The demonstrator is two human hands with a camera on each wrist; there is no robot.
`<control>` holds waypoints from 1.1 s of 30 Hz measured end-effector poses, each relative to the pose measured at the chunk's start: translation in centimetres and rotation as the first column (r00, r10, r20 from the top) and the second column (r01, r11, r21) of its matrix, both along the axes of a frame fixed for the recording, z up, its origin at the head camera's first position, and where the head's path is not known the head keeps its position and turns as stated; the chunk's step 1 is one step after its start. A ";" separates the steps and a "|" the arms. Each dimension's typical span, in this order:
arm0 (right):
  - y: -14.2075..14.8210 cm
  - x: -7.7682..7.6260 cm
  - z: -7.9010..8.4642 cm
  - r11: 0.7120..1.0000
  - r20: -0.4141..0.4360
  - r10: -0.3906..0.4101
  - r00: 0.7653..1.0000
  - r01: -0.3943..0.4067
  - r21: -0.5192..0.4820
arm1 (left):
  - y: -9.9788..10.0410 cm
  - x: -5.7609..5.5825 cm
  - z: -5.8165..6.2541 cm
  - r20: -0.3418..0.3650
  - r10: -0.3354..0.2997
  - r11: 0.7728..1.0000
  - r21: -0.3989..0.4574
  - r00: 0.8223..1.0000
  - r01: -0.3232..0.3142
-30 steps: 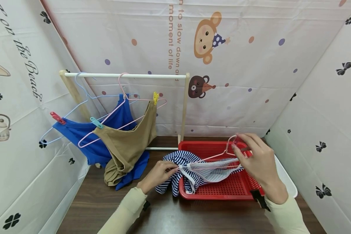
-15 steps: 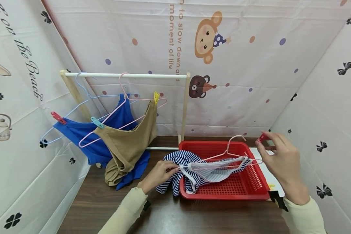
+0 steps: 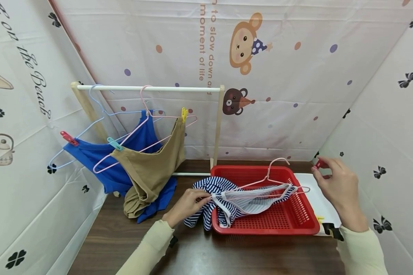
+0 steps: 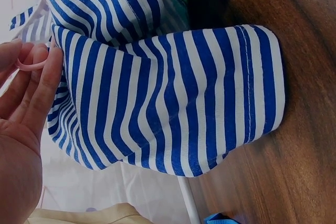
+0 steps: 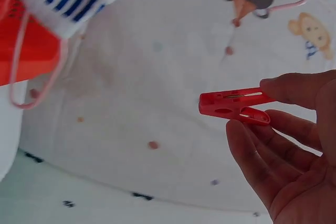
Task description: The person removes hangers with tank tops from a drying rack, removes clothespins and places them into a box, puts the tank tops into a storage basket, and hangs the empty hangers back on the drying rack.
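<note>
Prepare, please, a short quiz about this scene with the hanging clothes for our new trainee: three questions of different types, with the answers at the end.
1. Short answer: What does the right hand pinch between thumb and fingers?

2. Multiple choice: What colour is the hanger that carries the khaki garment?
A) Blue
B) Pink
C) White

3. True or false: Part of the striped garment lies outside the red basket.

Key:
1. A red clothespin.
2. B
3. True

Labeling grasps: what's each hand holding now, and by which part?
Right hand: red clothespin, by its handles. Left hand: looped end of the pink hanger in the striped garment.
</note>
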State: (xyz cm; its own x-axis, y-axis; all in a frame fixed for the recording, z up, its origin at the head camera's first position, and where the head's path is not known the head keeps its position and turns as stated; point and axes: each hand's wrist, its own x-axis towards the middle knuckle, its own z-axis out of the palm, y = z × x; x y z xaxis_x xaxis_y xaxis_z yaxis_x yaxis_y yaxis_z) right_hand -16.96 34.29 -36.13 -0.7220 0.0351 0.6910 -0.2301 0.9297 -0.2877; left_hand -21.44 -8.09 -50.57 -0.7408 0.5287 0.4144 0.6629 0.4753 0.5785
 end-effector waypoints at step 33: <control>8.4 -3.2 -10.7 0.993 0.655 -0.083 0.751 0.114 -0.006 | 0.2 0.1 -0.1 -0.027 0.023 1.000 -0.001 0.999 -0.023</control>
